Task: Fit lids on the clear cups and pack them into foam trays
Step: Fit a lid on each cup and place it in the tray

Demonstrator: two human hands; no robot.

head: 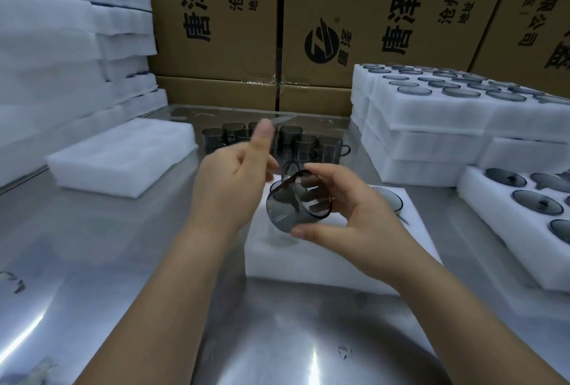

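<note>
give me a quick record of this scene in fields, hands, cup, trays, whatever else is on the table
right hand: grips a smoky clear cup, thumb below, fingers on top
cup state: tilted, held in the air above a foam tray
left hand: raised beside the cup, blurred, thumb up; whether it holds anything cannot be told
spare cups: upright in a cluster at the back of the steel table
right side: stacked trays with round dark pieces in their pockets
left side: flat foam block
behind: cardboard boxes
</note>
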